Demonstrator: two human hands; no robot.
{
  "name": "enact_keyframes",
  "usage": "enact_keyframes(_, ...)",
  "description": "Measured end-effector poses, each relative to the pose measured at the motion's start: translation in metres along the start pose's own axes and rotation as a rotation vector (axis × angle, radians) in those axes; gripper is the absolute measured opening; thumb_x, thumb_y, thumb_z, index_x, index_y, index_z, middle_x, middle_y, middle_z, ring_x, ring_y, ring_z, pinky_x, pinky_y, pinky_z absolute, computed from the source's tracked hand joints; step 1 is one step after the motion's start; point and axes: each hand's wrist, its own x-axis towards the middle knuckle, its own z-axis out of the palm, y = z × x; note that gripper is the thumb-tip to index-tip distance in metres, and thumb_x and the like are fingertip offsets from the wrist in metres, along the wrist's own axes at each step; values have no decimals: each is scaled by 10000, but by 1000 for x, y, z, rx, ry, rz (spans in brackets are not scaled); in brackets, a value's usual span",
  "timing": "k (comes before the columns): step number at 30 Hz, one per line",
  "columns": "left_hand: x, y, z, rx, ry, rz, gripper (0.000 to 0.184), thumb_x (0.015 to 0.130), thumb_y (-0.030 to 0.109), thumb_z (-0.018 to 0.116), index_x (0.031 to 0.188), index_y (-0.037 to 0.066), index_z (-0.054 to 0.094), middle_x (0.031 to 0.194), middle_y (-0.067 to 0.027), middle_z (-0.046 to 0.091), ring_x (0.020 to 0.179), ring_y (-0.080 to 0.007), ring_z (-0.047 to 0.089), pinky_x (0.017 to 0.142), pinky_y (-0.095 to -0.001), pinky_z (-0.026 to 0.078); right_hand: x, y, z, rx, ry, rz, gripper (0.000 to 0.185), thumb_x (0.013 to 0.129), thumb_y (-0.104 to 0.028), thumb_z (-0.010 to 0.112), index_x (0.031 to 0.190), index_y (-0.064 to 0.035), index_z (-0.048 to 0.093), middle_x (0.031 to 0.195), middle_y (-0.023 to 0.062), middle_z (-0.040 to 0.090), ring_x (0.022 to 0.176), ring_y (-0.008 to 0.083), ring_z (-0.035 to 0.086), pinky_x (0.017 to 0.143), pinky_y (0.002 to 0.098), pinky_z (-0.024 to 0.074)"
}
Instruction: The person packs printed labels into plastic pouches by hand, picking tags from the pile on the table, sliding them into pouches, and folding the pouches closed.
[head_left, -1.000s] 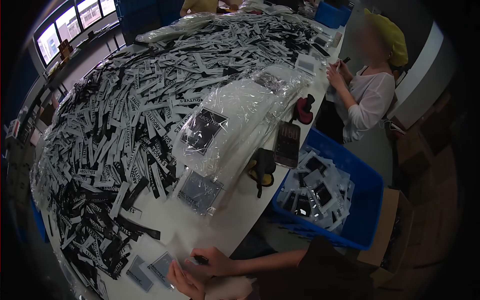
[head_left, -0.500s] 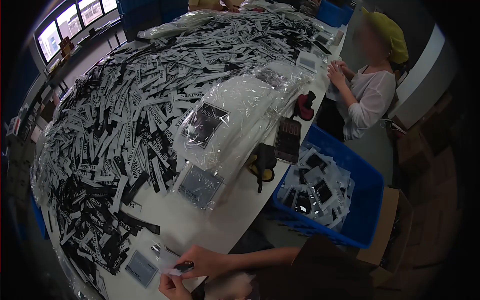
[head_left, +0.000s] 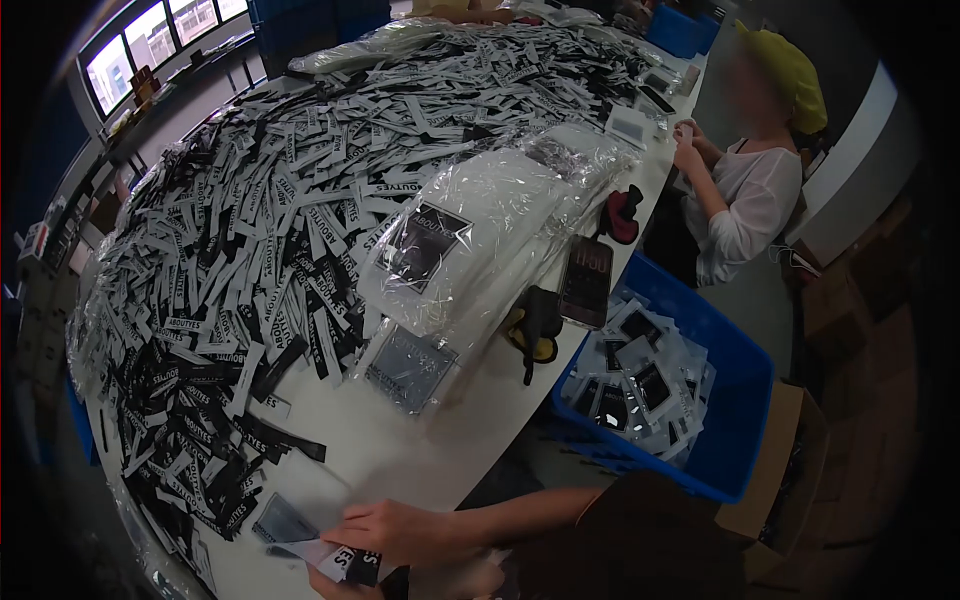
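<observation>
Low in the view, my right hand (head_left: 395,530) reaches in from the right with its fingers closed over folded black-and-white printed labels (head_left: 352,563). Just below it, my left hand (head_left: 338,588) grips the same labels from underneath, its fingers partly hidden. A pale translucent piece sticks out to the left of my fingers. Beyond it, a small grey printed bag (head_left: 284,520) lies flat on the white table (head_left: 440,455). To the left is a large heap of black and white labels (head_left: 270,220).
A plastic-wrapped stack (head_left: 480,220), a phone (head_left: 586,282) and a yellow-black tool (head_left: 535,330) lie on the table. A blue bin (head_left: 735,400) of packed bags stands beside it, near a cardboard box (head_left: 775,470). A person in a yellow cap (head_left: 745,200) works at the right.
My hands have come together around the labels, whose printing now shows between them. The camera view has shifted slightly. The other person's hands have moved a little.
</observation>
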Motion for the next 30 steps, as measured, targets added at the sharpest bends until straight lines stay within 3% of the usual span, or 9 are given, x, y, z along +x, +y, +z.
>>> enact_keyframes(6, -1, 23, -2, 231, 55, 211, 712, 601, 102, 722, 1219, -54, 403, 1159, -217, 460, 1085, -365, 456, 902, -440, 381, 8, -13, 0, 235, 225, 279, 383, 671, -10, 650, 1041, 7, 554, 928, 124, 597, 786, 253, 582, 714, 324, 483)
enact_keyframes(8, -2, 25, -7, 319, 65, 278, 745, 592, 104, 729, 1235, -51, 386, 1176, -219, 447, 1100, -367, 445, 912, -443, 374, 12, -22, -9, 600, -192, 564, 324, 713, 1, 590, 1032, -8, 537, 940, 89, 577, 843, 184, 562, 779, 278, 447)
enact_keyframes(12, -12, 24, -13, 476, 103, 364, 810, 573, 107, 742, 1268, -44, 354, 1208, -222, 422, 1130, -371, 422, 933, -447, 359, 10, -25, -2, 915, -274, 516, 276, 741, -12, 552, 1015, -12, 521, 966, 47, 544, 911, 123, 511, 837, 249, 402)
enact_keyframes(15, -21, 27, -19, 595, 125, 428, 859, 559, 110, 752, 1293, -40, 330, 1233, -225, 403, 1152, -374, 406, 949, -450, 348, 4, -4, -6, 842, -10, 622, 216, 786, -43, 546, 998, -8, 519, 986, 36, 524, 916, 96, 483, 827, 239, 389)
enact_keyframes(17, -11, -58, -4, 317, 67, 442, 1074, 501, 134, 795, 1373, 4, 182, 1324, -223, 285, 1229, -394, 306, 1007, -465, 276, 8, -11, -28, 872, -20, 829, 213, 799, -53, 556, 1003, -3, 520, 983, 40, 529, 910, 93, 482, 843, 245, 389)
enact_keyframes(18, -12, -63, 5, 139, 108, 342, 973, 481, 178, 825, 1297, 13, 320, 1228, -220, 344, 1196, -442, 311, 995, -518, 283, 8, -15, -36, 892, -28, 1031, 211, 813, -64, 566, 1009, 1, 521, 981, 44, 533, 904, 91, 481, 859, 251, 389)
enact_keyframes(20, -6, -59, 4, 185, 52, 314, 928, 505, 186, 819, 1280, 1, 343, 1228, -217, 363, 1187, -431, 324, 993, -505, 288, -4, 0, -46, 737, 130, 811, 223, 850, -105, 534, 1051, -10, 514, 997, 82, 562, 969, 144, 517, 935, 319, 391)
enact_keyframes(24, 7, -54, 5, 220, -47, 331, 951, 522, 271, 832, 1290, 13, 335, 1186, -182, 389, 1081, -362, 383, 932, -454, 318, 17, 5, -62, 1259, 516, 471, 238, 863, -118, 439, 1073, -20, 492, 1160, 192, 550, 1162, 319, 482, 1059, 454, 273)
enact_keyframes(30, 5, -52, 4, 93, 88, 399, 1015, 524, 282, 838, 1329, 14, 281, 1240, -188, 340, 1136, -359, 341, 950, -467, 290, 21, 4, -29, 1133, 220, 610, 196, 922, -119, 446, 1087, -14, 462, 1246, 292, 457, 1264, 338, 379, 1070, 461, 248)
